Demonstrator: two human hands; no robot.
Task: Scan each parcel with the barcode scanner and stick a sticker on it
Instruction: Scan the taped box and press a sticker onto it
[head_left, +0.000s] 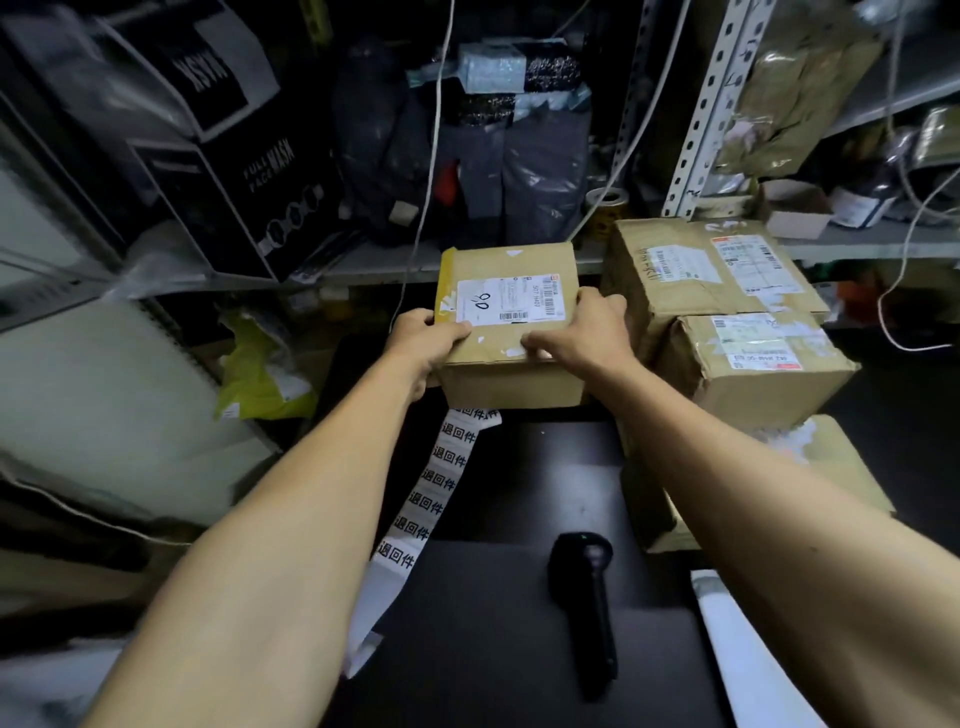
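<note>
Barcode scanner on table, both hands gripping parcel

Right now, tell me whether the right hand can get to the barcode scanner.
Probably yes. The barcode scanner lies bare on the dark table, just beside the right forearm, nothing over it. But the right hand grips the parcel and must let go first.

dim overall | arms lit brightest | left edge blurred | wide-angle bending at edges

At frame centre a parcel sits on the desk, stacked boxes to its right, scanner and sticker strip below it.
</note>
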